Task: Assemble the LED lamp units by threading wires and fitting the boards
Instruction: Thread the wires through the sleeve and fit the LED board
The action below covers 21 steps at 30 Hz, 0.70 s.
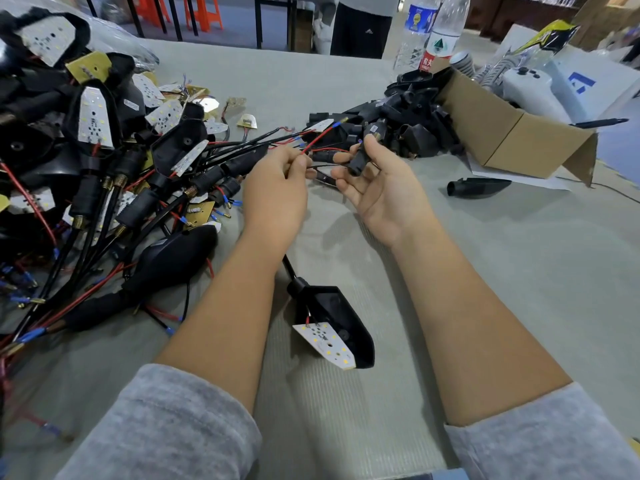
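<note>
Head view: left hand (277, 188) pinches red wire (313, 140); right hand (377, 188) fingers grip black stem (358, 161), aligned for threading.

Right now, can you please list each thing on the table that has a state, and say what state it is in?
Left hand: pinches a red wire.
Right hand: holds a black stem piece.
Lamp housing: lies open, LED board tilted, not seated.
Cardboard box: on its side, flaps open.
Black cover: lies alone on the table.
Water bottles: upright.
</note>
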Each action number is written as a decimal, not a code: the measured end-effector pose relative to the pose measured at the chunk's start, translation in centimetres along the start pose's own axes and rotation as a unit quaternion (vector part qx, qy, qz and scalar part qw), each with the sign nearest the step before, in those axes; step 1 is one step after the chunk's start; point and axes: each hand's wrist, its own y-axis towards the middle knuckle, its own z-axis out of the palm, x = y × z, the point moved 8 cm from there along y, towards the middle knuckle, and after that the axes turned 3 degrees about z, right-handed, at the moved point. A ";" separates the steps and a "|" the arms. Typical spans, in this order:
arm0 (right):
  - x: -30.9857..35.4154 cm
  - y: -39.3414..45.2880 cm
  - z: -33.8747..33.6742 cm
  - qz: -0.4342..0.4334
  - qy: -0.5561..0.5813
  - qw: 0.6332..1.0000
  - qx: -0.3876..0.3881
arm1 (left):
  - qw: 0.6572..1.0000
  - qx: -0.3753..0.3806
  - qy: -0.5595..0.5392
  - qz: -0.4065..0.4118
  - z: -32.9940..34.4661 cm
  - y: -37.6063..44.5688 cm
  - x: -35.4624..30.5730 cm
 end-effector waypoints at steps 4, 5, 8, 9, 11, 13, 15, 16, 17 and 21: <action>-0.2 0.3 0.0 -0.008 -0.036 0.999 -0.001 | 1.000 -0.003 -0.026 -0.018 0.1 0.4 0.7; -0.2 0.3 0.0 -0.004 -0.035 0.999 0.000 | 0.999 0.000 -0.035 -0.020 0.2 0.4 0.8; -0.4 0.3 0.0 0.019 -0.017 1.000 0.001 | 0.998 0.006 -0.056 -0.026 0.3 0.5 1.1; -0.4 0.4 -0.1 0.022 -0.009 1.000 -0.003 | 0.998 0.005 -0.056 -0.026 0.3 0.6 1.1; -0.4 0.4 -0.4 0.020 0.010 1.000 -0.015 | 0.998 0.002 -0.055 -0.027 0.2 0.6 1.1; -0.4 0.5 -0.7 0.017 0.028 0.999 -0.028 | 0.998 0.002 -0.062 -0.028 0.1 0.5 1.0; -0.4 0.6 -1.1 0.020 0.039 0.998 -0.039 | 0.997 0.006 -0.065 -0.029 0.2 0.5 0.9; -0.5 0.6 -1.3 0.020 0.046 0.998 -0.044 | 0.998 0.008 -0.063 -0.028 0.2 0.5 0.9; -0.5 0.6 -1.4 0.020 0.053 0.997 -0.051 | 0.998 0.012 -0.060 -0.028 0.2 0.5 0.8; -0.5 0.8 -1.9 0.011 0.067 0.995 -0.073 | 0.998 0.026 -0.056 -0.024 0.5 0.5 0.8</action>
